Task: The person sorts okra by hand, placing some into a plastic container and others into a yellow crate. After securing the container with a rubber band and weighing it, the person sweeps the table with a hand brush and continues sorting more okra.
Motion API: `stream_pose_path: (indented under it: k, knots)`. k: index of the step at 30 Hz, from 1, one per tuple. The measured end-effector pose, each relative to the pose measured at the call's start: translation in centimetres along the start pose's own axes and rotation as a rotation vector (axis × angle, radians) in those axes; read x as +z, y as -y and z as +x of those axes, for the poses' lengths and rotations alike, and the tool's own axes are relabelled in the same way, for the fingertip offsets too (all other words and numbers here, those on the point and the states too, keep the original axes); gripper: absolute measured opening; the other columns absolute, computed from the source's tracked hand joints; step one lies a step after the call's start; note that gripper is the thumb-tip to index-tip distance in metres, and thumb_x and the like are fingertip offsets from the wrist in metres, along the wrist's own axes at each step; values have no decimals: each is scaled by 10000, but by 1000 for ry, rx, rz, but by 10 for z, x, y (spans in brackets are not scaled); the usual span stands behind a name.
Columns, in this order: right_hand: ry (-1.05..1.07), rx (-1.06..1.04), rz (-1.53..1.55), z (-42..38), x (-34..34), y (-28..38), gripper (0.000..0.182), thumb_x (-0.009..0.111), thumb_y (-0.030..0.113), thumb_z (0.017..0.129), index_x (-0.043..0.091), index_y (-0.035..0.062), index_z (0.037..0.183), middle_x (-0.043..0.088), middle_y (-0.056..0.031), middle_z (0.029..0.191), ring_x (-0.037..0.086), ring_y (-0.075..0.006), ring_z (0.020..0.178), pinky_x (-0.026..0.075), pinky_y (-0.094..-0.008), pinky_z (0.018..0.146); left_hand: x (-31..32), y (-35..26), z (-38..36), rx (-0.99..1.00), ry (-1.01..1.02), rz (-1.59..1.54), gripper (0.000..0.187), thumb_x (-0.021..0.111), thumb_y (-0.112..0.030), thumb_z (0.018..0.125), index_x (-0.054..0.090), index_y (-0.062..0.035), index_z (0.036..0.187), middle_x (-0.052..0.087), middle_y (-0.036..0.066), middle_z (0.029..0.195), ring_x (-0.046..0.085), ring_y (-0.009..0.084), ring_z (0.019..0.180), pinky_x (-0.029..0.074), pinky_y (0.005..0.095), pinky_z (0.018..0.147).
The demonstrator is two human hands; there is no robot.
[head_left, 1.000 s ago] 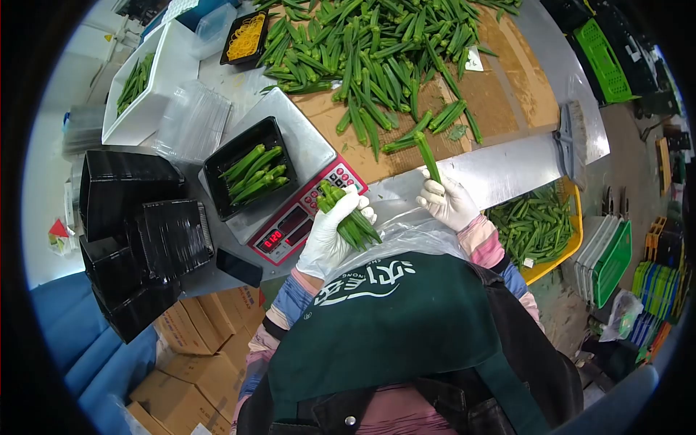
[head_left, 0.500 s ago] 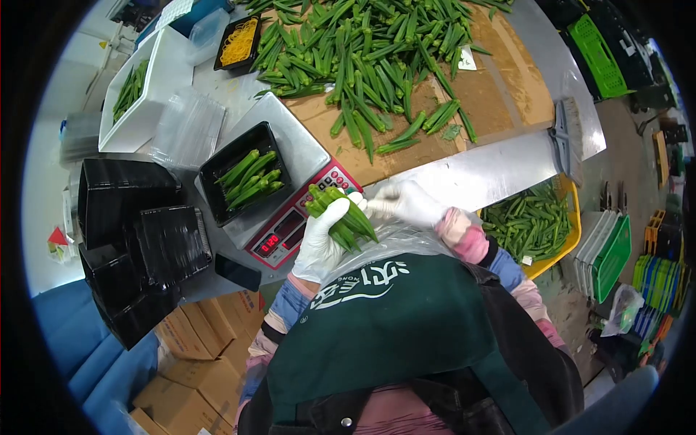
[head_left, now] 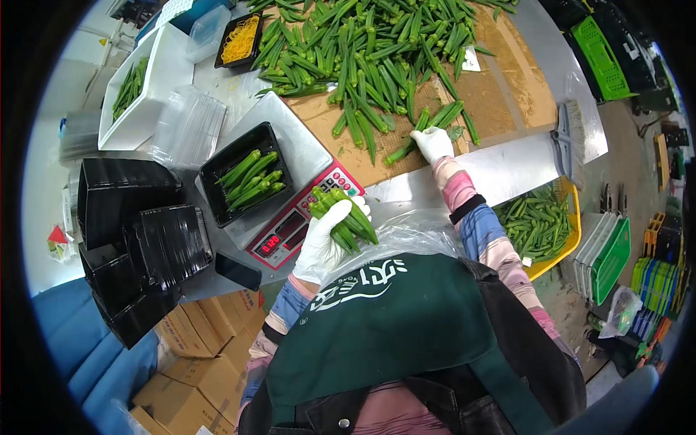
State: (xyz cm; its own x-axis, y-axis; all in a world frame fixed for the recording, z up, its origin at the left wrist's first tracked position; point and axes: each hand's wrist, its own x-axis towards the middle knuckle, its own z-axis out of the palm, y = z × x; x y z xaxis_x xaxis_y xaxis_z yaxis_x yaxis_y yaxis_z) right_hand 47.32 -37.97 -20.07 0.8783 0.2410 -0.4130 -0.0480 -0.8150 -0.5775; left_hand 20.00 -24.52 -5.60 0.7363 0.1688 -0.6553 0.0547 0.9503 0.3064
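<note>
My left hand (head_left: 324, 243), in a white glove, is wrapped round a bunch of okra (head_left: 350, 221) in front of the apron. At the near edge of the cardboard, my right hand (head_left: 433, 143), gloved too, has its fingers closed at some loose okra (head_left: 400, 153); whether it grips a pod is hard to make out. A large okra pile (head_left: 370, 54) lies on the cardboard (head_left: 507, 94) beyond it. Several pods sit in a black tray (head_left: 210, 177) on the scale (head_left: 304, 148), whose red panel is lit.
Black tray stacks (head_left: 163, 246) and a phone (head_left: 238, 271) lie at the left. Farther back are clear lids (head_left: 190, 123), a white box (head_left: 156, 94) and a tray of yellow bands (head_left: 239, 40). A yellow basket (head_left: 575, 235) and a brush (head_left: 562, 141) are at the right.
My right hand has moved away from beside my left hand, forward and to the right, to the okra on the cardboard. My left hand keeps its bunch in nearly the same place.
</note>
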Motion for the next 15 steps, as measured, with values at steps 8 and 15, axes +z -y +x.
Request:
stream_pose_path:
  k: [8,15]
  knots:
    - [434,117,1181,-48,-41,-26,226,601,251,993,630,54,1102,690,-42,905,615,-136,698,506,-294,690,0,-1,2,-22,-10,-3,289,689,-110,924,596,9,1171,679,169,1044,685,279,975,587,408,885]
    - [852,161,1750,-80,-46,-58,304,516,306,1051,596,37,1168,425,54,706,356,-62,542,452,-268,656,-5,1,5,-36,-11,18,292,691,-108,921,598,8,1172,685,159,1038,691,271,964,594,403,868]
